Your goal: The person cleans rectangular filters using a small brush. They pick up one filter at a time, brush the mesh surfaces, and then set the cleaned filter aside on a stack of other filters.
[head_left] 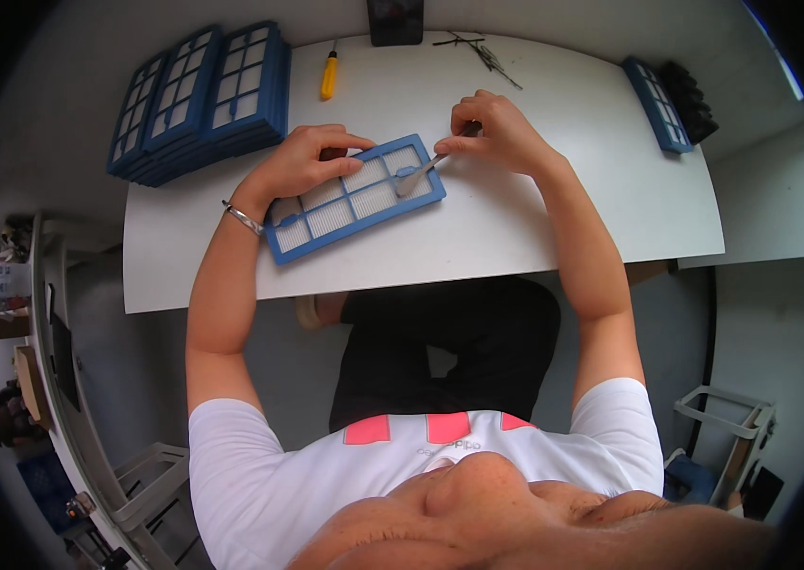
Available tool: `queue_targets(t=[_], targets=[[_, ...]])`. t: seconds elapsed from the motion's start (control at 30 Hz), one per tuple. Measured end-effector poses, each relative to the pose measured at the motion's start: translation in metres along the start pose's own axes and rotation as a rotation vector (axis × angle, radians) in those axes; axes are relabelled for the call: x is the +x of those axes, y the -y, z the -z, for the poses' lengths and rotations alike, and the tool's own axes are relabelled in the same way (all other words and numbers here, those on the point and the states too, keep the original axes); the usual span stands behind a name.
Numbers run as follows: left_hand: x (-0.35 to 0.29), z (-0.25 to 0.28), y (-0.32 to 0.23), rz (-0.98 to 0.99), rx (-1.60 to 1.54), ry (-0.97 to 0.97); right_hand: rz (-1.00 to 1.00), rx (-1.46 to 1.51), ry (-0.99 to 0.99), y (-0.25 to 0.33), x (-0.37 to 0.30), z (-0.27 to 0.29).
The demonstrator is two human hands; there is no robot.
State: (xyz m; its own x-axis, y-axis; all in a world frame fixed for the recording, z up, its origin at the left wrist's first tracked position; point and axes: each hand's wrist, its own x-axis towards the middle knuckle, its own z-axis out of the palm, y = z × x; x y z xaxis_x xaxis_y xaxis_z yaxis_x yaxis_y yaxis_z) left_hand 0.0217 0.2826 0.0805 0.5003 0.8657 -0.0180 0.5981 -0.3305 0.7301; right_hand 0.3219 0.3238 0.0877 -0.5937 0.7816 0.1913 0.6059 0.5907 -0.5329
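One blue filter (356, 201) on white table (554, 233), left hand (302, 163) gripping its far edge, right hand (497, 131) pinching grey tool (408, 182), tip over grille (331, 218), yellow screwdriver (329, 76) beyond.

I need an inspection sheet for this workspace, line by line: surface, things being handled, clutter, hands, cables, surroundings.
Surface: white table.
Things handled: blue-framed filter on the table; grey tool over its right end, contact unclear.
Clutter: stacked filters at far left; yellow-handled screwdriver; thin dark strips; another filter at far right.
Hands: left hand touches the blue-framed filter; right hand pinches the tool.
Cables: nothing seen for certain.
Surroundings: brown flat-sided object among mixed items, far left.
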Motion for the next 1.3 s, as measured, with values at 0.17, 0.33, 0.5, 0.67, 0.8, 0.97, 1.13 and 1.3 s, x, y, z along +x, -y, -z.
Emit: queue_targets(t=[0.17,0.33,0.5,0.67,0.8,0.97,1.13,1.3], targets=[[0.001,-0.001,0.003,-0.004,0.001,0.01,0.03,-0.044,-0.003,0.004,0.001,-0.002],[0.002,0.0,0.004,-0.018,0.006,0.012,0.03,0.042,0.029,0.003,-0.001,-0.004],[0.0,-0.001,0.001,-0.002,-0.047,-0.006,-0.074,-0.062,0.074,-0.001,-0.001,0.015],[0.003,0.0,0.003,-0.031,-0.019,0.023,0.029,0.039,0.028,-0.003,0.0,-0.005],[0.001,0.001,0.003,-0.028,-0.029,0.021,-0.007,0.004,0.032,-0.007,0.0,0.01],[0.001,-0.001,0.004,-0.034,-0.05,0.011,-0.035,0.023,0.098,0.0,-0.006,0.016],[0.001,-0.001,0.004,-0.026,-0.028,0.013,0.007,-0.036,0.037,-0.002,-0.003,0.016],[0.001,-0.001,0.002,-0.021,-0.042,0.02,0.025,-0.018,0.061,-0.001,-0.004,0.021]])
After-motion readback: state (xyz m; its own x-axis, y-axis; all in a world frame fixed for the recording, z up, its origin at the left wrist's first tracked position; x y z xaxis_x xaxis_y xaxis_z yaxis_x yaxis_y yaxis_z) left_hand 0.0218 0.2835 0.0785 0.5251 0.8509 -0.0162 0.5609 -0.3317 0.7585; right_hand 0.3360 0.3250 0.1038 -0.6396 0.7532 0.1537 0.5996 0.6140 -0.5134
